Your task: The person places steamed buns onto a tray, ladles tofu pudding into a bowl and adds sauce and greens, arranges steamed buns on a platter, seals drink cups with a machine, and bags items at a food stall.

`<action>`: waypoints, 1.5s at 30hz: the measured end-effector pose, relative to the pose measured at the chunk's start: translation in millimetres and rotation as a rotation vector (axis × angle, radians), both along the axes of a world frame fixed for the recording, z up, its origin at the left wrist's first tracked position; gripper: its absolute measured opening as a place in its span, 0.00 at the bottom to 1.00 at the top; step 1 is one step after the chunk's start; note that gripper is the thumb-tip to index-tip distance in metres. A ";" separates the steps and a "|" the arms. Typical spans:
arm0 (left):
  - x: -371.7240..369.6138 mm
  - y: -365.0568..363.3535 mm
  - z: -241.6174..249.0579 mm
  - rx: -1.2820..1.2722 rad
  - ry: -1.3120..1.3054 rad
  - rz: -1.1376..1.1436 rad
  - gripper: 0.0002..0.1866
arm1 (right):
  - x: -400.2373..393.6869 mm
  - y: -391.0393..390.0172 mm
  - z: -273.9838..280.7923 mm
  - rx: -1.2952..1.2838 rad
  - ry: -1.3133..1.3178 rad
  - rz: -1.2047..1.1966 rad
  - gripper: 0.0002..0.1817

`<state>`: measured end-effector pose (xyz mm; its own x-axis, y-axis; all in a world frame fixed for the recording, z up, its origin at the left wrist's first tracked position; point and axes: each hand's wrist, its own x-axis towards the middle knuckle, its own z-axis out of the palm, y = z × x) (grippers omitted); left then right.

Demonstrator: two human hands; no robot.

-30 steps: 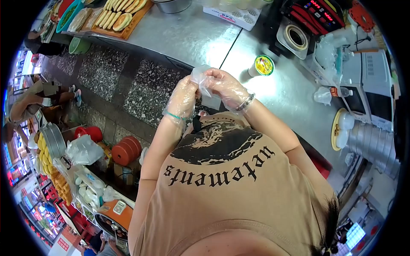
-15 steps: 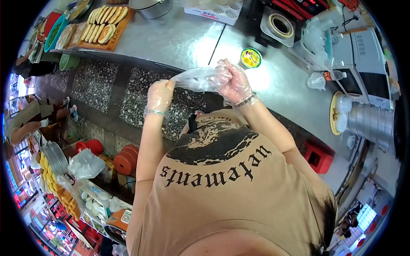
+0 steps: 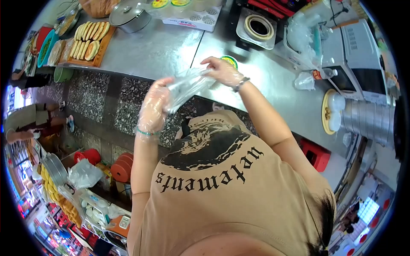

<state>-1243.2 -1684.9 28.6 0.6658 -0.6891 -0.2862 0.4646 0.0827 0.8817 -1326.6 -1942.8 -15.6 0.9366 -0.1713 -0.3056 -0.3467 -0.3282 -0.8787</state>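
Observation:
A clear plastic bag [image 3: 184, 90] stretches between my two hands above the front edge of the steel counter. My left hand [image 3: 153, 106], in a thin clear glove, grips the bag's left side with the fingers pointing up. At the bag's upper right, my right hand [image 3: 224, 71] pinches the film between thumb and fingers; it wears a clear glove and a dark bracelet at the wrist. Just behind the right hand, a cup with a yellow, green-rimmed lid [image 3: 231, 61] stands on the counter, partly covered by the hand.
Flat breads lie on a wooden board [image 3: 102, 53] at the far left of the steel counter [image 3: 166, 51]. A lidded pot [image 3: 130, 17], a white cup tray [image 3: 192, 22] and a cup sealer [image 3: 257, 30] line the back. A bottle [image 3: 326, 74] and microwave [image 3: 346, 64] stand right.
The bag has gone from a narrow twisted strip to a wider, looser sheet. My left hand has turned fingers up; my right hand has shifted left, now partly covering the cup. The view has shifted.

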 end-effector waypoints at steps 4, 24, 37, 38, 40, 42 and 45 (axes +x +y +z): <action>10.1 -18.6 -19.1 0.186 -0.048 0.154 0.19 | -13.8 -41.7 -5.4 -0.603 -0.164 0.011 0.45; -62.2 -177.5 -85.2 0.332 0.284 0.126 0.19 | -50.0 -43.4 -52.7 -0.429 -0.332 -0.485 0.36; -36.4 -166.7 -144.5 0.640 0.011 0.003 0.13 | -32.6 -92.2 -106.9 -0.504 -0.219 -0.402 0.40; -35.7 -165.5 -145.8 0.597 -0.027 0.033 0.14 | -38.1 -93.8 -121.6 -0.444 -0.220 -0.548 0.37; -27.4 -156.2 -159.3 0.664 -0.249 -0.057 0.15 | -31.4 -91.6 -168.0 -0.210 -0.018 -0.499 0.29; -36.4 -166.5 -140.9 0.663 -0.262 -0.049 0.19 | -24.1 -101.2 -161.8 -0.102 0.169 -0.184 0.20; -29.6 -162.3 -135.3 0.505 -0.104 0.140 0.21 | -31.3 -98.0 -119.8 -0.183 -0.032 -0.380 0.14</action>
<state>-1272.8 -1847.2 -106.7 0.7844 -0.3850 -0.4863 0.3871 -0.3086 0.8688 -1357.9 -2040.8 -135.3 0.8046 -0.5555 -0.2098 -0.4470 -0.3340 -0.8298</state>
